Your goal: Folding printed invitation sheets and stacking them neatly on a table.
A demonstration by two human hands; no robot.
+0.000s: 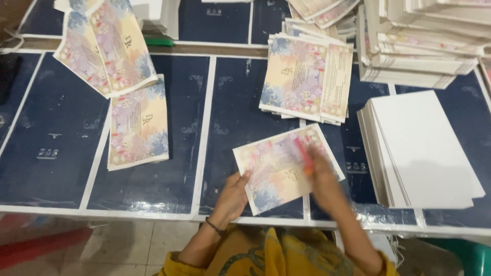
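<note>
Both hands on floral card, perhaps.
</note>
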